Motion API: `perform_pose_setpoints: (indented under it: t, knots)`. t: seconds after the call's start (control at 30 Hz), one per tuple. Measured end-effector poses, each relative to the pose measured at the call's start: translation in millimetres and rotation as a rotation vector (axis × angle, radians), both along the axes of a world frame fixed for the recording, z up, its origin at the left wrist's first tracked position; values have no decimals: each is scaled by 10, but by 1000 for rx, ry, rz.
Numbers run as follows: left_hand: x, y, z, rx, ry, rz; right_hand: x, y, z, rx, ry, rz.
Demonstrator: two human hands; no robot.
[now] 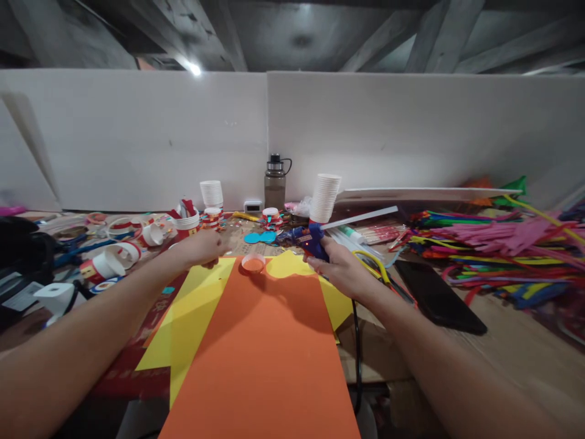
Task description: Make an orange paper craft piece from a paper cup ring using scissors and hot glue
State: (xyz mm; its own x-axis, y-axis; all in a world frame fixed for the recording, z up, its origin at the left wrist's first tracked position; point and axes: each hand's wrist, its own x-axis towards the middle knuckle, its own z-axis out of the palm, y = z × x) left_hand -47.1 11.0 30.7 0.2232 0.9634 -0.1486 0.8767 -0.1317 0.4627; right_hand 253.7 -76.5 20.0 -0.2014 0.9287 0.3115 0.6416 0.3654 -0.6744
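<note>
My right hand (342, 267) grips a blue glue gun (314, 241), its nozzle pointing left and a long white glue stick (363, 216) jutting from the back. A black cord hangs below that hand. Over the far left edge of the paper, my left hand (205, 250) has its fingers curled together; what they hold, if anything, is hidden. Between the hands, a short white ring-shaped cup piece (253, 263) rests at the far end of an orange sheet (269, 353). Yellow sheets (196, 323) stick out from under the orange one. Bright blue paper pieces (260, 238) lie just beyond.
Stacked white paper cups (326, 198) and a dark bottle (275, 186) stand at the back. Cut cups (103, 266) crowd the left. On the right lie a black phone (439, 296), yellow-handled scissors (375, 265) and colourful pipe cleaners (498, 244). A white panel (411, 128) borders the table.
</note>
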Motion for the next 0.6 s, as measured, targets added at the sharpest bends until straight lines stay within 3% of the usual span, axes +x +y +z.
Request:
perform_pose_setpoints:
  t: [0.1, 0.17, 0.27, 0.4, 0.6]
  knots:
    - [31, 129, -138, 270, -141, -44, -1, 18, -27, 9, -11, 6]
    - [78, 144, -281, 364, -316, -114, -4, 28, -47, 23, 5, 37]
    - [136, 65, -444, 326, -453, -152, -4, 42, -86, 37, 19, 55]
    - [148, -16, -514, 263, -448, -215, -6, 46, -121, 22, 0, 51]
    - [93, 102, -622, 162, -532, -320, -82, 18, -90, -4, -10, 31]
